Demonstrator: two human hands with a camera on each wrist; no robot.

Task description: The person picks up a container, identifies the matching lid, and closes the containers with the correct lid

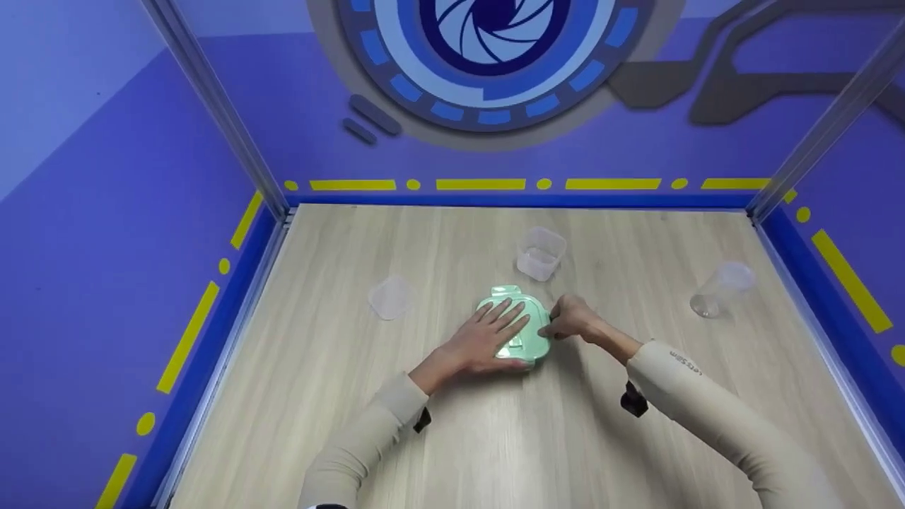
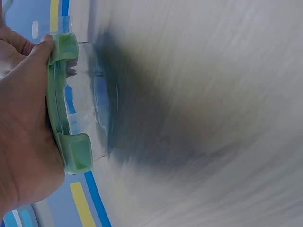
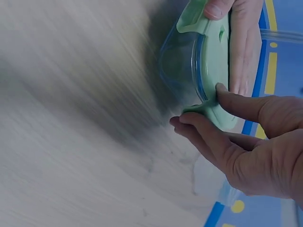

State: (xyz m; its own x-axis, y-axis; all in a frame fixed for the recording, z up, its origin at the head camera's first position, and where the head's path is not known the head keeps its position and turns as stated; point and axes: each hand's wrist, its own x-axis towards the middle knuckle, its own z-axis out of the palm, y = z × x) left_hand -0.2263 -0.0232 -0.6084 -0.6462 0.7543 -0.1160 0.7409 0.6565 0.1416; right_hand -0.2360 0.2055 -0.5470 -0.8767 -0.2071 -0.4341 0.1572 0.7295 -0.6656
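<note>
A round clear glass container (image 2: 92,104) with a pale green clip-on lid (image 1: 524,305) stands on the wooden table (image 1: 495,438) near the middle. My left hand (image 1: 488,334) lies flat on top of the lid, fingers straight, pressing down; the left wrist view shows its palm (image 2: 23,123) against the lid (image 2: 57,94), beside a side clip (image 2: 78,153). At the lid's right edge my right hand (image 1: 558,324) pinches a green latch flap (image 3: 204,112) between thumb and fingers (image 3: 208,135). The container looks empty.
A small square clear tub (image 1: 541,253) stands just behind the green lid. A small clear lid or dish (image 1: 389,297) lies to the left. A clear cup (image 1: 721,288) lies on its side at the right. Blue walls with metal posts ring the table.
</note>
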